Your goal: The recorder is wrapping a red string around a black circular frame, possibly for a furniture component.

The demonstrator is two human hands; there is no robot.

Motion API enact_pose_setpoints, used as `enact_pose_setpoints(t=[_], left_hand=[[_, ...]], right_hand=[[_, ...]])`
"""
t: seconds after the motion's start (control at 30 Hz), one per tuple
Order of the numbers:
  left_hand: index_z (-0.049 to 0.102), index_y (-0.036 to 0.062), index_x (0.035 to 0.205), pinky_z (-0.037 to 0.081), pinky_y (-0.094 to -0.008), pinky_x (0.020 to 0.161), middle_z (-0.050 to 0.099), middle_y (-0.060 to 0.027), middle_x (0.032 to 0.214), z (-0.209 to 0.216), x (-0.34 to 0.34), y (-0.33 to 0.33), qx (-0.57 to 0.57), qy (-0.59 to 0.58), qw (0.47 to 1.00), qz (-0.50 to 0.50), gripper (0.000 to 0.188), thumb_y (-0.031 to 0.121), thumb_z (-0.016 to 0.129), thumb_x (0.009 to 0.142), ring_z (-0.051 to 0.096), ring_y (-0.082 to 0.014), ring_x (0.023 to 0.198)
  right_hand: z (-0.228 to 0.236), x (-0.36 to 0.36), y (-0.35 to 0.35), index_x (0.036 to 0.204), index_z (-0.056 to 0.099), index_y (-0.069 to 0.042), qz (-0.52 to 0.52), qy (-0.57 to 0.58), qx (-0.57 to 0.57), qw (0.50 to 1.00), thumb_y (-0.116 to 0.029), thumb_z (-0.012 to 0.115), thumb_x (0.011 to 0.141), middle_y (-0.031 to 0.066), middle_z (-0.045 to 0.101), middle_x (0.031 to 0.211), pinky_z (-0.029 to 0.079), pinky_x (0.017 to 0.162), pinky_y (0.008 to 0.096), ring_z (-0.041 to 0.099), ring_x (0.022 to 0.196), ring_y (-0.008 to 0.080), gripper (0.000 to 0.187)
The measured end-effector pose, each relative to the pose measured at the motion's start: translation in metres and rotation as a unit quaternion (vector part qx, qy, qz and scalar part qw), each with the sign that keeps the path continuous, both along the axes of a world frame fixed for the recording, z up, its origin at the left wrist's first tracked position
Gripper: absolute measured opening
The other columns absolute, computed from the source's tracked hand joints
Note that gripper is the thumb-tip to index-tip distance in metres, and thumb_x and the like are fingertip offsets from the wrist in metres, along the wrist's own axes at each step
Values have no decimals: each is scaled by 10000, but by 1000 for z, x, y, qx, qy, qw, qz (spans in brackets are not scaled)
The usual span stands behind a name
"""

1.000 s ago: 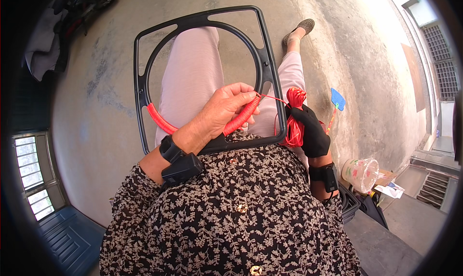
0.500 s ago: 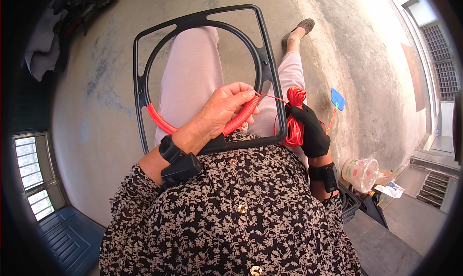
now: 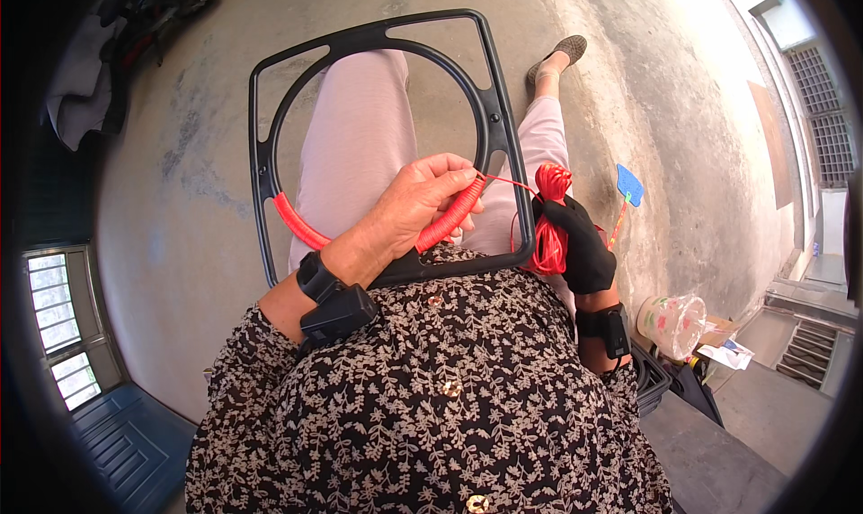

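A black square frame (image 3: pixel 508 137) with a round inner ring rests on my lap. Red cord (image 3: pixel 460 210) is wound tightly round the lower right part of the ring, and a second wound stretch (image 3: pixel 295 224) covers its lower left. My bare left hand (image 3: pixel 415 199) pinches the ring at the upper end of the right-hand winding, thumb on top. From there a single strand runs to a hank of red cord (image 3: pixel 550 240), gripped by my right hand (image 3: pixel 582 249) in a black glove. My left forearm hides part of the ring's bottom.
A blue fly swatter (image 3: pixel 630 185) is beyond my right hand. At the right are a clear plastic container (image 3: pixel 672 325) with a flower pattern and a black basket (image 3: pixel 652 379). A dark blue panelled thing (image 3: pixel 135 447) lies at the lower left.
Hardly anything differs. The strand between my hands hangs very slightly differently; both hands and the frame keep their places.
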State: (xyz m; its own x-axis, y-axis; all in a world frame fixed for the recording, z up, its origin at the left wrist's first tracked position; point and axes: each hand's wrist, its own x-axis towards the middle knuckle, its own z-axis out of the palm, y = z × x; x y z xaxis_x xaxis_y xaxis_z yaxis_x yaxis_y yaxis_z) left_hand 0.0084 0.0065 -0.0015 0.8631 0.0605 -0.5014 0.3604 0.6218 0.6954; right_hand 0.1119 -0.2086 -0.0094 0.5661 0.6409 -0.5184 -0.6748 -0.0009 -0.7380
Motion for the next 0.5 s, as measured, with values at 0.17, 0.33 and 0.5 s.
enact_pose_setpoints(t=[0.17,0.33,0.5], left_hand=[[507,9,1059,577,-312,490,626,-157,781,1,0,0,4,0,1000,-2,201,182,521,957,639,-170,556],[507,8,1061,577,-312,490,626,-157,783,2,0,0,-4,-1,1000,2,202,180,524,956,638,-169,558],[508,9,1060,578,-315,493,626,-157,789,1,0,0,-3,-3,1000,3,202,180,529,954,638,-169,566]], right_hand=[[-2,2,-4,1033,581,-3,9,-7,12,1000,-233,606,878,30,596,863,471,655,249,575,745,108,278],[-1,1,-3,1035,580,1,-3,-4,7,1000,-237,609,875,32,597,867,471,663,250,576,756,109,288],[4,-1,-1,1038,578,4,-8,-7,-4,1000,-255,611,868,34,594,867,469,661,250,573,749,110,311]])
